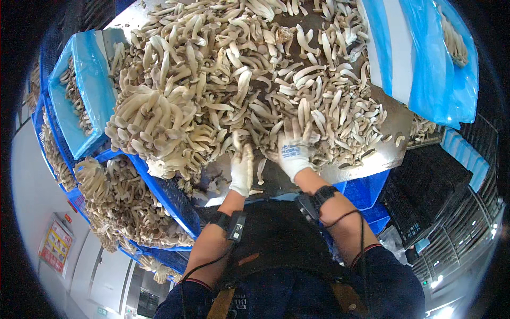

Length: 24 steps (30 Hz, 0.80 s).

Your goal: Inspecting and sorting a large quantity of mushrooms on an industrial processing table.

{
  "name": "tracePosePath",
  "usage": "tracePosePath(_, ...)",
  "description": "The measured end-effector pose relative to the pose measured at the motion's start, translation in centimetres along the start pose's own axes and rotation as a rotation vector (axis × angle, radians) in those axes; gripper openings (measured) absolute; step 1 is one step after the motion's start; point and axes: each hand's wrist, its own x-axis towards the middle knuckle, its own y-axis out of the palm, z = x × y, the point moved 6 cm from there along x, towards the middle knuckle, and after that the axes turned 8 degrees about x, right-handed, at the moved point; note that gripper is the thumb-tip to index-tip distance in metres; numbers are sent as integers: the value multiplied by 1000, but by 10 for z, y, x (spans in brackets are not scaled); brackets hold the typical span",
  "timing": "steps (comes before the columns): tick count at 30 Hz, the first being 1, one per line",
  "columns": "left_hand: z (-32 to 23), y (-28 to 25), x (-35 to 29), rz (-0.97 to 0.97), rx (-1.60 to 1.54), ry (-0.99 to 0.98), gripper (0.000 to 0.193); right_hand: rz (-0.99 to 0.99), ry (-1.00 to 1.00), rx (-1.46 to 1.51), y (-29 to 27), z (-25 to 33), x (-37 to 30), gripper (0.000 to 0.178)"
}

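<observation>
A deep spread of beige mushrooms (212, 80) with long pale stems and small grey-brown caps covers the metal work surface (390, 154). My left hand (242, 169), in a white glove, reaches into the near edge of the pile. Its fingers point away from me and touch loose mushrooms; stems beside them partly hide the fingertips. My right hand (294, 153), in a white glove with print on its back, lies over the loose mushrooms to the right, fingers stretched out and apart. A large joined mushroom cluster (151, 119) sits left of my left hand.
Blue crates hold a heap of mushroom clusters (125, 204) at the left. Beyond them stands a box lined with blue film (90, 85). Another container with blue film (435, 64) overhangs the far right. Blue bins (366, 196) and a dark crate (425, 186) stand at the lower right.
</observation>
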Motion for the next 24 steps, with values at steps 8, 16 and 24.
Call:
tracePosePath(8,-17,29,44,122,368,36,46,17,-47,367,-5,-15,-2,39)
tracePosePath(16,-43,76,-11,508,-252,-100,40,-89,256,1599,4,-126,-9,41)
tracePosePath(24,-48,113,-27,424,-191,6,19,73,249,2107,-27,-93,-23,43)
